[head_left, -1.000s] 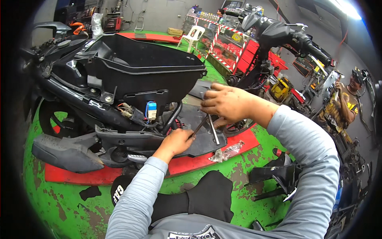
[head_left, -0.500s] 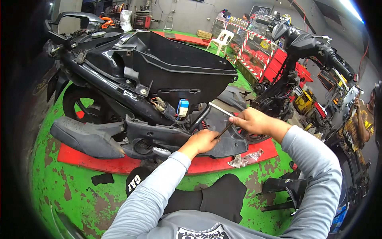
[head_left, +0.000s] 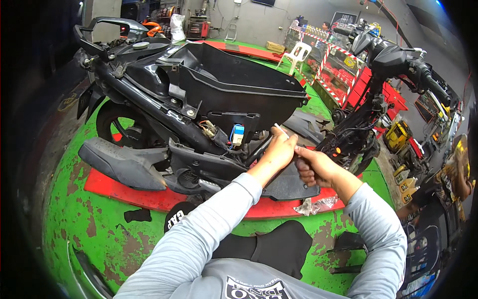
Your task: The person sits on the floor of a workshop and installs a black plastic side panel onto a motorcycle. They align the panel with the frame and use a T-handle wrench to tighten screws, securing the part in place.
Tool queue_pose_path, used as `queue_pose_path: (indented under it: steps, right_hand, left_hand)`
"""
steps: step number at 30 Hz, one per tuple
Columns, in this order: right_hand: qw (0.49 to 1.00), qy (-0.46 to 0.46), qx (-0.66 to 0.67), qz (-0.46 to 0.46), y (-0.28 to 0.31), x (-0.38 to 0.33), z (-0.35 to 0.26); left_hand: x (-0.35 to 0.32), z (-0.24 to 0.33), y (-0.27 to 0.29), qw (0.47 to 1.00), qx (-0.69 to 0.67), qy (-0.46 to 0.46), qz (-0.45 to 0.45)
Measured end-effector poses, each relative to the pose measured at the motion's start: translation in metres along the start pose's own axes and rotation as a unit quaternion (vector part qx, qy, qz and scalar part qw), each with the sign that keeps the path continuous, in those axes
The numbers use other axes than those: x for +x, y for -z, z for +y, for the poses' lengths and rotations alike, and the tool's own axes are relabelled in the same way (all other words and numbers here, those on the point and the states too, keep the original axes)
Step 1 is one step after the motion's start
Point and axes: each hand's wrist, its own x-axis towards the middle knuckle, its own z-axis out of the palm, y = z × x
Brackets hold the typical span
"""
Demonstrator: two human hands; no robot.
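Here, the left hand grips a silver rod; the right hand curls, its hold unclear.

Worn green floor, grey wall, white plastic chair, striped-edged glass display case

A: Is your view bright?
B: Your green floor is well lit, but the curved rim falls into black.
A: Does glare disturb you?
B: You have white glints on the glossy black tube.
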Motion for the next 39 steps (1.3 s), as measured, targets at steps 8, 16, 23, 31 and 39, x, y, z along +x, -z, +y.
queue_pose_path:
  steps: [8, 16, 23, 31, 39]
  right_hand:
    - [0.97, 0.057, 0.234, -0.018, -0.029, 0.001, 0.017]
    - [0.93, 0.128, 0.344, 0.009, -0.049, 0.008, 0.028]
    - [0.917, 0.16, 0.364, 0.025, -0.056, 0.013, 0.031]
    - [0.972, 0.134, -0.132, 0.138, 0.023, -0.024, 0.005]
    - [0.661, 0.264, -0.647, 0.273, 0.116, -0.089, -0.015]
  left_hand:
    - [0.03, 0.007, 0.013, 0.972, 0.103, -0.015, -0.212]
    - [0.043, 0.019, 0.015, 0.948, 0.104, 0.058, -0.295]
    - [0.049, 0.012, 0.009, 0.944, 0.015, 0.048, -0.325]
    - [0.005, -0.027, 0.009, 0.885, -0.131, 0.149, -0.421]
    - [-0.031, -0.044, -0.087, 0.892, 0.187, -0.11, -0.396]
